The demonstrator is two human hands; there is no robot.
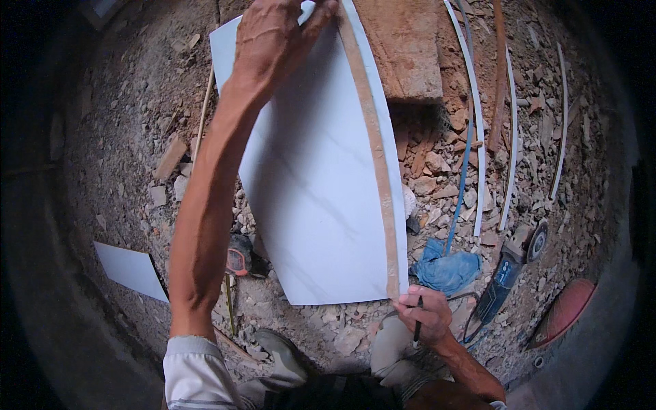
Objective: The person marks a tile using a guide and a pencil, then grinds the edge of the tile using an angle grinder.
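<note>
White panel (314, 205) over rubble (137, 143), probably stiff but brittle, best taken by long edges, with left hand (268, 31) of unclear grip at far edge, right hand (428, 318) closed around black pen (417, 331) at near-right corner.

"What's in the right grip (425, 317)?"
"A dark pen (418, 322), held right by the near end of a narrow brown strip (374, 140)."
"And the left grip (275, 31)?"
"Well ahead of the right one, at the strip's far end, over a white panel (311, 212)."
"What lies around the right grip?"
"A blue cloth (447, 270) just ahead, an angle grinder (503, 279) rightward, a tape measure (240, 257) well leftward."
</note>
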